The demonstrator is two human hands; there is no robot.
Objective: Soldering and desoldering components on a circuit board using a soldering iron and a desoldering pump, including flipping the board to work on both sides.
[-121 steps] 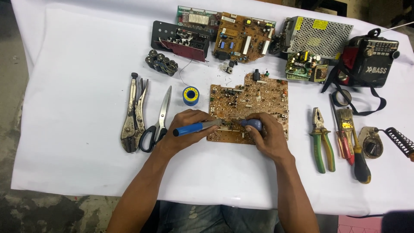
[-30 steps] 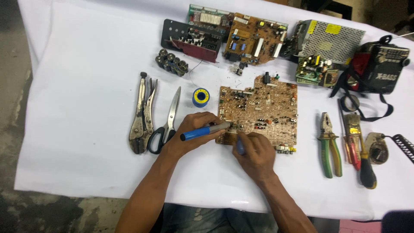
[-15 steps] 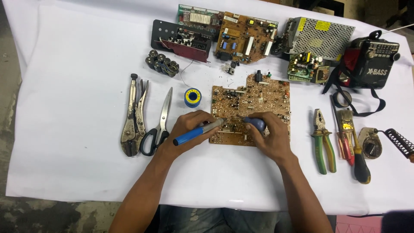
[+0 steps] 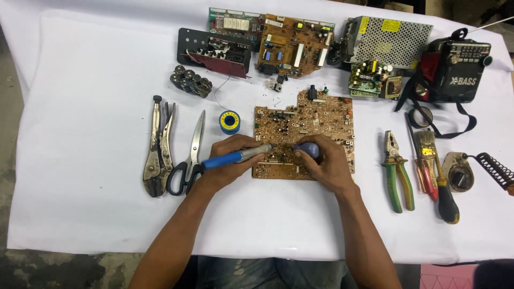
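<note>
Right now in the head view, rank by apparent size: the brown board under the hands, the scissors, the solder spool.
1. Brown board, clearly largest.
2. Scissors.
3. Solder spool, smallest.

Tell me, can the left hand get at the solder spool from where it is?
Probably yes, though not freely: the solder spool lies just beyond the left hand with only bare cloth between, but that hand grips the blue-handled soldering iron, so it would need setting down first.

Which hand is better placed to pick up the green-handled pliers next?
Right. The right hand rests on the circuit board nearest the green-handled pliers; the left hand holds the blue soldering iron on the far side.
</note>
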